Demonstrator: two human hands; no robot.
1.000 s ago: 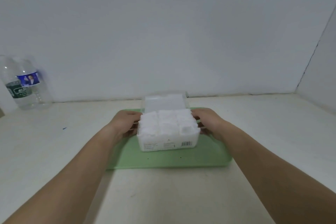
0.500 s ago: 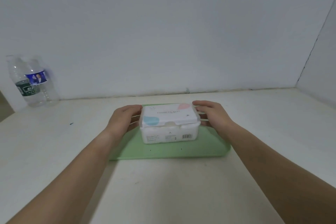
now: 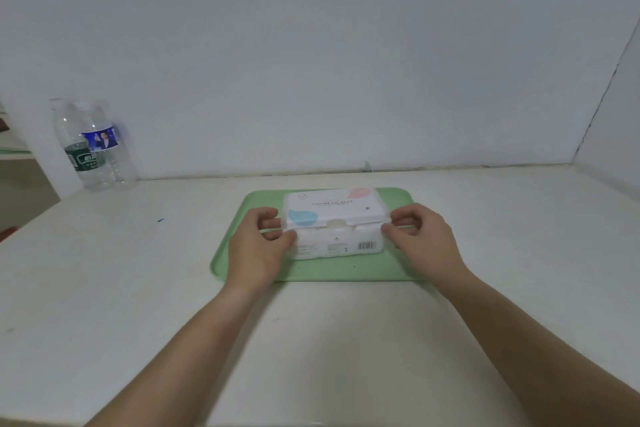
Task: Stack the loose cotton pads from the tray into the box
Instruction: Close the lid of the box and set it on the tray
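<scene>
A: Pressing shut the white printed lid (image 3: 334,206) of the clear plastic box (image 3: 336,243) looks like the step in hand. The white cotton pads (image 3: 346,235) sit packed inside it, on the pale green plastic tray (image 3: 346,272).

B: And the hands?

A: The left hand (image 3: 258,246) grips the box's left end with curled fingers. The right hand (image 3: 424,236) pinches the lid's right corner.

B: The person should squeeze both corners evenly, so the catch seats without the box sliding.

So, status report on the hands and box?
Left hand, right hand grip box ends. Lid closed, box on green tray. No loose pads visible.
</scene>
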